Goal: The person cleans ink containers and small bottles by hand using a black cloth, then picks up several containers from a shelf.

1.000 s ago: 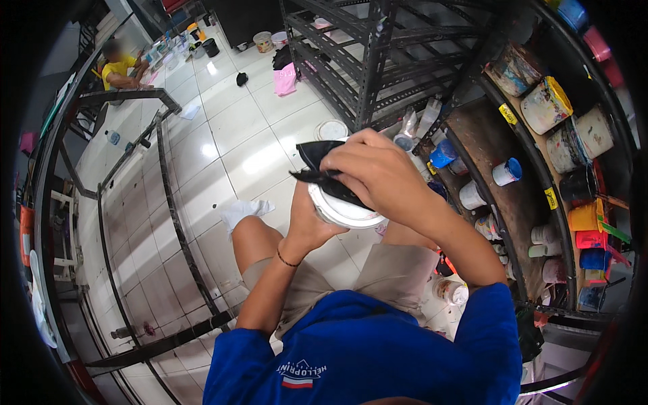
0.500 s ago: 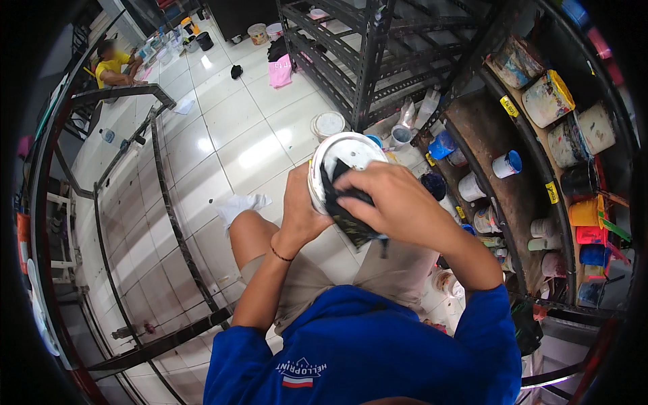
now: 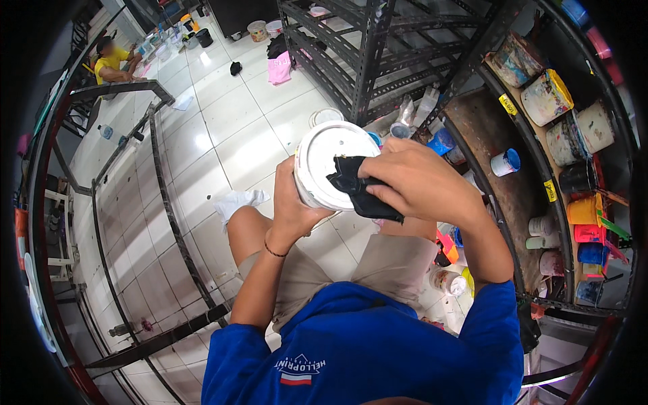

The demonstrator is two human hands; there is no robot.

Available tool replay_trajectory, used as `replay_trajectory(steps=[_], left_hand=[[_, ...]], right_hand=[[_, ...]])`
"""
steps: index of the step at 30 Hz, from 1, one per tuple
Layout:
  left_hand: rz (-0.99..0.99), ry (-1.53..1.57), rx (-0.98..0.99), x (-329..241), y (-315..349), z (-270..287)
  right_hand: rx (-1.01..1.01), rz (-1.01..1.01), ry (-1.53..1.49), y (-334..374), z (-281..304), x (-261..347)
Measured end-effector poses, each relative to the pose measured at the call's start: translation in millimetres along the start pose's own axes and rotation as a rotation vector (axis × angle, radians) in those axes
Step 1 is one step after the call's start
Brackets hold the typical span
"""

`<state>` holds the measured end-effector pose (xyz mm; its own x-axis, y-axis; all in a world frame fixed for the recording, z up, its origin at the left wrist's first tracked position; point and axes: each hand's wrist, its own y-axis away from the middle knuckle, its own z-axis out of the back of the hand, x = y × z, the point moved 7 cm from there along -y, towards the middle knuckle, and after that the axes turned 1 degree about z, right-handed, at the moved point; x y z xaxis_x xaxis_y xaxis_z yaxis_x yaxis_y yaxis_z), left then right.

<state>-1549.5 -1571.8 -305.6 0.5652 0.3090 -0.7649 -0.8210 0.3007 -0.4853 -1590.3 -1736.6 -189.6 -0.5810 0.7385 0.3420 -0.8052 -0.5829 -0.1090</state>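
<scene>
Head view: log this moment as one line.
left hand: grips white tub | right hand: pinches black cloth over tub's edge | beyond: black metal rack

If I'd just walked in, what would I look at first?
Probably the white tub in the middle, gripped by the left hand, while the right hand holds a black cloth against its lid. Next, the colour-splashed buckets on the shelves at the right. Far off, upper left, there's a person in yellow.
</scene>
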Motion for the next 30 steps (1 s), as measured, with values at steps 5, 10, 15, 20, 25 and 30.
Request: replay_trajectory(steps=[5, 10, 15, 20, 25, 30], left_hand=[[0.065, 0.170, 0.131, -4, -1, -20], [0.330, 0.506, 0.048, 17, 10, -33], [-0.137, -0.080, -0.043, -22, 5, -8], [-0.207, -0.131, -0.004, -21, 0, -10], [0.123, 0.270, 0.129, 21, 10, -35], [-0.139, -0.029, -0.026, -16, 8, -16]], right_hand=[[-0.237, -0.120, -0.430, -11, -14, 12], [-0.520, -0.080, -0.226, -31, -8, 1], [-0.429, -0.275, 0.182, -12, -8, -23], [-0.085, -0.329, 0.073, 20, -29, 4], [-0.451, -0.119, -0.210, -7, -14, 10], [-0.414, -0.307, 0.203, 0, -10, -17]])
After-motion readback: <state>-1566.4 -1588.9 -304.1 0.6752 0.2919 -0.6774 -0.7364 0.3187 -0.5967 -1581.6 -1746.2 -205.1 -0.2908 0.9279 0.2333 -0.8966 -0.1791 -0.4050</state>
